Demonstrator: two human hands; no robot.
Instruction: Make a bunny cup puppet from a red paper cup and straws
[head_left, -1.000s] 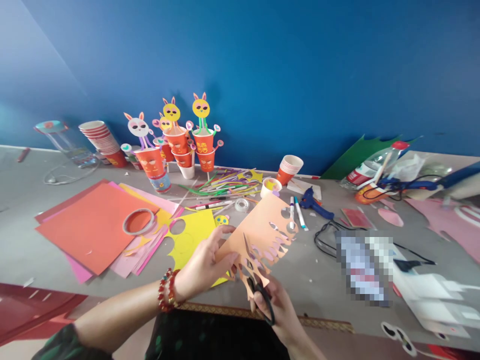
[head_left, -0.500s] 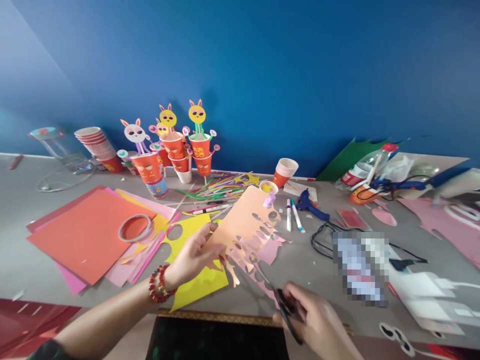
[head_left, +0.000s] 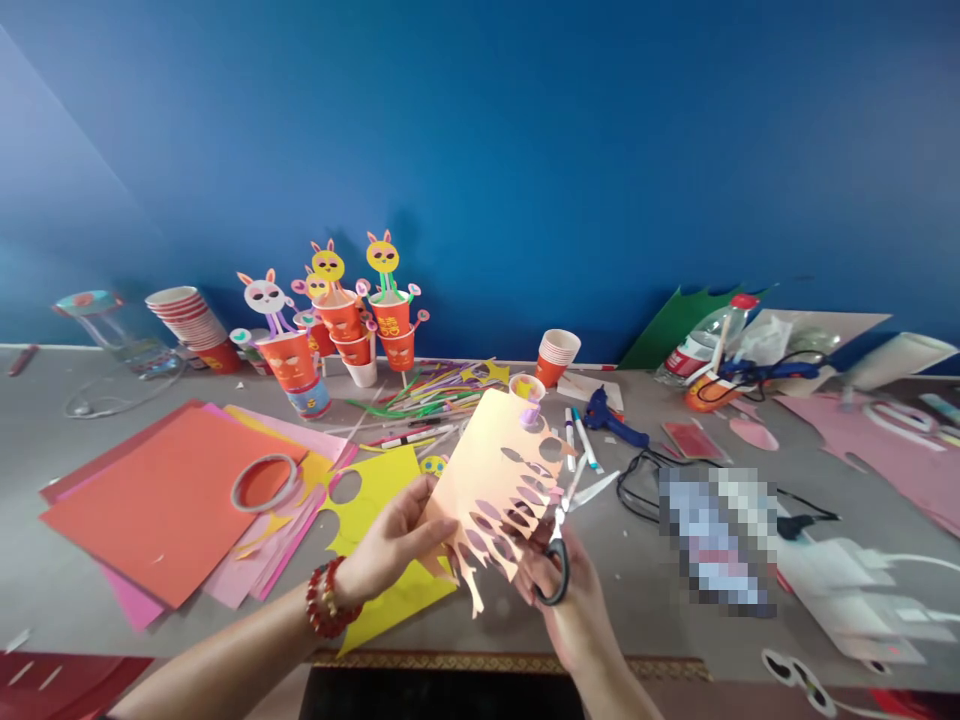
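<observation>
A sheet of peach-coloured paper (head_left: 476,460), full of leaf-shaped and round holes along its right and lower side, is held up over the table. My left hand (head_left: 394,545) is closed on its lower left edge, thumb on top. Scissors (head_left: 559,520) with black handles hang on my right hand (head_left: 576,600), their blades apart and pointing up and to the right. The fingertips of my right hand are at the paper's lower right edge, partly hidden by the scissors and the paper. Beneath the paper lies a yellow sheet (head_left: 375,505) with round cut-outs.
Left are stacked coloured sheets (head_left: 165,500) with a tape roll (head_left: 264,483). Red paper cups with rabbit figures (head_left: 289,365) stand behind, near loose sticks (head_left: 431,390). A blue glue gun (head_left: 611,420), its black cable (head_left: 637,485), and white power strips (head_left: 847,590) lie right.
My right hand has moved up and left to the paper's lower edge. The scissors have turned from pointing up-left to up-right, with blades spread. My left hand still holds the paper.
</observation>
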